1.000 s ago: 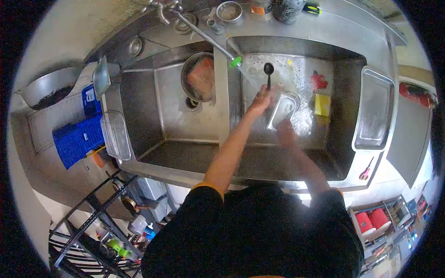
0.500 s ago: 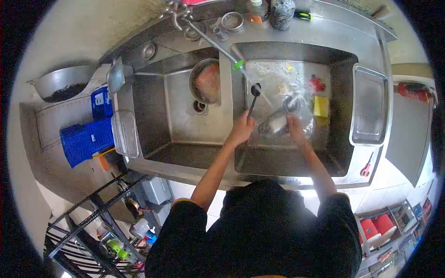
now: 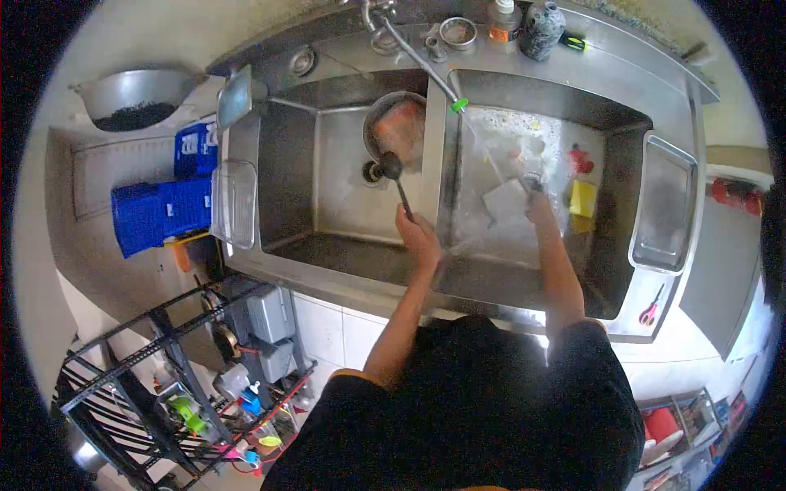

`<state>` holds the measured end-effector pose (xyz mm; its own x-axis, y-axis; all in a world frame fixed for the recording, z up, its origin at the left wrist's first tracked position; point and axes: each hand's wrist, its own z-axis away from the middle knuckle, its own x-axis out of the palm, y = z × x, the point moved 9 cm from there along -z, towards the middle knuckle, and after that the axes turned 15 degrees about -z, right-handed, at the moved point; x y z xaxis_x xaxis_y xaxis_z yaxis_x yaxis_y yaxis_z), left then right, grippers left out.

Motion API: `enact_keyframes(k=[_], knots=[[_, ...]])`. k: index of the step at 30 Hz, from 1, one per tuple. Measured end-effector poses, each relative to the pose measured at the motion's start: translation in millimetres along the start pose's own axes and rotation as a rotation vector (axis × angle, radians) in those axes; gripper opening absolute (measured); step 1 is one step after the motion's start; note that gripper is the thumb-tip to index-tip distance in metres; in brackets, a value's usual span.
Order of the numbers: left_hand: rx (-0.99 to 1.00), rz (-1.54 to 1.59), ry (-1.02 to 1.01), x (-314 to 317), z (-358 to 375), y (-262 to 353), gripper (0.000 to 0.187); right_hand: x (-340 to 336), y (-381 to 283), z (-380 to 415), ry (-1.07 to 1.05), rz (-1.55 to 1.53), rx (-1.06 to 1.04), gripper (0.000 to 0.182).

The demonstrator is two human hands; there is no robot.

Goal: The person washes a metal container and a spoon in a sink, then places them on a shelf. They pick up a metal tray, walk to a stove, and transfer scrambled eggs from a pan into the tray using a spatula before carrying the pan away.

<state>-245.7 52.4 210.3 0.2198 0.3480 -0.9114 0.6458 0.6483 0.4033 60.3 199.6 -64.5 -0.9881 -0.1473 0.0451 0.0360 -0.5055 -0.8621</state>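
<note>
Left hand (image 3: 420, 240) grasps a black ladle (image 3: 391, 167) toward its handle's end, presumably to keep the fingers clear of the bowl, which points away over the left basin (image 3: 352, 222), near the drain (image 3: 371, 173) and a metal pot (image 3: 370, 123); whether it touches the pot, I cannot tell. Right hand (image 3: 539, 210) appears closed on one end of a blurred metal container (image 3: 503, 199) in the right basin (image 3: 512, 286), probably held there to meet the faucet's (image 3: 422, 64) stream. A yellow sponge (image 3: 583, 197) lies to its right, within easy reach.
</note>
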Motion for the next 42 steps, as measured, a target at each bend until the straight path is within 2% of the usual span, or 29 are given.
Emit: enact_keyframes(k=[2, 3, 5, 8, 9, 11, 15, 17, 21, 23, 24, 26, 29, 31, 32, 33, 35, 36, 37, 38, 40, 41, 42], knots=[[-0.075, 0.207, -0.038, -1, -6, -5, 0.038, -8, 14, 9, 0.042, -0.013, 0.014, 0.028], [-0.085, 0.21, -0.036, -1, -6, -3, 0.038, -10, 24, 14, 0.068, -0.019, 0.025, 0.028], [-0.229, 0.122, -0.225, 13, -5, -14, 0.039, -10, 44, 22, 0.114, -0.035, 0.058, 0.027], [-0.284, 0.114, -0.267, 17, -6, -17, 0.039, -8, 73, 37, 0.145, -0.089, 0.149, 0.027], [-0.283, 0.108, -0.276, 16, -5, -16, 0.039, -6, 79, 43, 0.145, -0.11, 0.177, 0.027], [-0.185, 0.068, -0.168, 6, -7, -6, 0.039, -10, 67, 53, 0.29, 0.077, 0.097, 0.027], [-0.214, 0.0, -0.187, 14, -8, -13, 0.039, -13, 47, 71, 0.444, 0.206, 0.009, 0.029], [-0.142, 0.016, -0.082, 8, -9, -8, 0.039, -15, 46, 77, 0.399, 0.144, 0.003, 0.029], [-0.209, -0.002, -0.133, 19, -9, -16, 0.039, -12, 42, 86, 0.205, -0.114, 0.093, 0.031], [-0.057, -0.065, -0.014, 8, -11, -5, 0.039, -6, 31, 95, 0.14, -0.258, 0.145, 0.031], [-0.059, -0.062, -0.016, 2, -13, 0, 0.039, -3, 22, 98, 0.124, -0.33, 0.158, 0.032], [-0.172, -0.002, -0.149, 2, -15, 0, 0.038, 5, 4, 100, 0.13, -0.481, 0.165, 0.032], [-0.076, -0.043, -0.073, -1, -15, 4, 0.038, 16, -30, 94, 0.202, -0.708, 0.136, 0.033], [-0.113, -0.04, -0.094, 1, -14, 1, 0.038, 26, -52, 86, 0.243, -0.752, 0.088, 0.034], [-0.148, -0.03, -0.117, 3, -14, -2, 0.037, 33, -64, 83, 0.236, -0.715, 0.051, 0.035], [-0.144, -0.029, -0.117, 8, -12, -7, 0.037, 38, -67, 76, 0.109, -0.505, -0.009, 0.035], [0.02, -0.071, 0.025, 8, -9, -3, 0.037, 45, -63, 53, -0.035, 0.214, -0.39, 0.033], [0.024, -0.067, 0.024, 6, -10, 0, 0.037, 69, -77, 58, -0.052, 0.731, -0.698, 0.032], [-0.029, -0.08, 0.0, 6, -11, -1, 0.037, 78, -65, 53, -0.192, 0.885, -0.658, 0.034], [-0.082, -0.094, -0.024, 6, -12, -3, 0.037, 76, -54, 49, -0.186, 0.887, -0.66, 0.034], [-0.088, -0.044, -0.06, 7, -12, -3, 0.036, 75, 0, 29, -0.26, 1.058, -0.453, 0.036], [-0.101, 0.001, -0.097, 10, -13, -6, 0.036, 84, -44, 55, -0.216, 1.05, -0.197, 0.033], [-0.101, -0.001, -0.097, 13, -13, -9, 0.036, 82, -49, 60, -0.217, 1.049, -0.196, 0.033]])
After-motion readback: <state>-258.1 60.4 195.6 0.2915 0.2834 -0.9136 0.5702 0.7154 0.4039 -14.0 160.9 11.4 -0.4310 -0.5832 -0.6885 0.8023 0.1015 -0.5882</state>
